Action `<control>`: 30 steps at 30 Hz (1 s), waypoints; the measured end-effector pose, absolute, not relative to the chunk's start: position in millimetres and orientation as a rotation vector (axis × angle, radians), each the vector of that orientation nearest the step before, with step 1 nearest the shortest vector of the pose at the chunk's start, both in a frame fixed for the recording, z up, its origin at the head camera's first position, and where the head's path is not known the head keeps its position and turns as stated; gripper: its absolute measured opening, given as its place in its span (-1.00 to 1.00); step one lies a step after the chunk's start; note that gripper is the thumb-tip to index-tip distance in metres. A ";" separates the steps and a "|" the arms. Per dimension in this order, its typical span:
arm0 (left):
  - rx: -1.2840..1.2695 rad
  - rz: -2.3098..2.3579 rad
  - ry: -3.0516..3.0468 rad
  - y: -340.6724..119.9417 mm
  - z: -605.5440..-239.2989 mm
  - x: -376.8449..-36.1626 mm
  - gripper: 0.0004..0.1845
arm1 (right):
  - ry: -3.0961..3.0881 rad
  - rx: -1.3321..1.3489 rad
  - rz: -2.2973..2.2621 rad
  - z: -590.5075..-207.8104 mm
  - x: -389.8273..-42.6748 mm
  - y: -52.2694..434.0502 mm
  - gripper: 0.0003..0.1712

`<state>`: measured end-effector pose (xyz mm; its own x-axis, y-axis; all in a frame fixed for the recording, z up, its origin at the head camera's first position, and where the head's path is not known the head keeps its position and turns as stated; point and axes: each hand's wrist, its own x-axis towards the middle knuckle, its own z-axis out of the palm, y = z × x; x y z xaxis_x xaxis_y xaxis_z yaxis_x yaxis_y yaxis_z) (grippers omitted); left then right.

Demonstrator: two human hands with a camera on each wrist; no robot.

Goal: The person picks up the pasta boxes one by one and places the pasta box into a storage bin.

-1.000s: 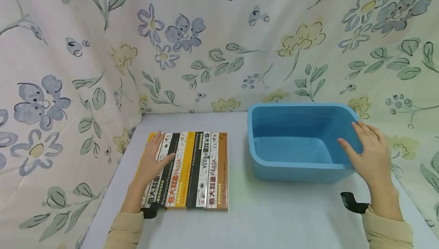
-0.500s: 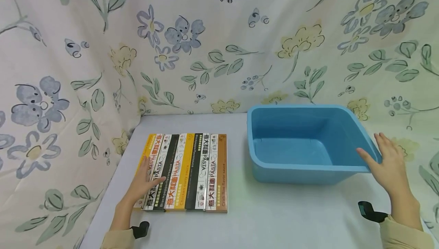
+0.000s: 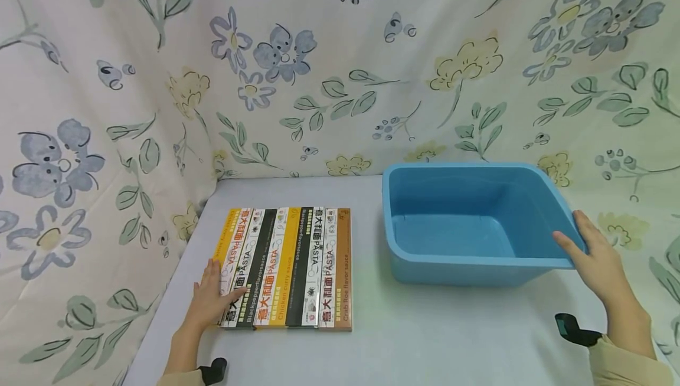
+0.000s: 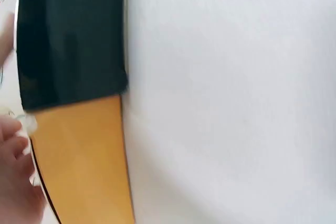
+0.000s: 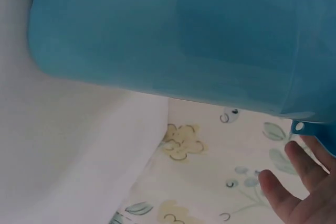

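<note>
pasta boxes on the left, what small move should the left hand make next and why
The left hand should probably curl its fingers round the outer edge of the leftmost pasta box: they lie by that edge, the thumb points inward, and the blue tub holds nothing.

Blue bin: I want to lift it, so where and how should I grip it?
Probably under the rim at the left and right ends of the blue bin, coming from both sides: it flares upward, so the rim overhangs the base. A gap separates the left end from the pasta boxes.
</note>
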<state>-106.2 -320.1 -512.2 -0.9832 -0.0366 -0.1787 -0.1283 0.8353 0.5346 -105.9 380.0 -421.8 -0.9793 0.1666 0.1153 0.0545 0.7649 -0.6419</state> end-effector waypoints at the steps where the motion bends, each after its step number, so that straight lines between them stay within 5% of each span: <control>1: -0.155 0.835 2.840 -322.6 -513.2 -105.5 0.23 | -2.794 -0.173 1.011 -421.9 -105.9 380.3 -0.13; 15: -0.243 0.952 2.628 -349.4 -515.0 -93.5 0.34 | -2.802 -0.196 1.026 -424.5 -106.1 380.5 -0.14; 30: -0.047 1.116 2.565 -352.7 -505.4 -88.8 0.52 | -2.808 -0.220 1.032 -421.8 -104.1 381.0 -0.14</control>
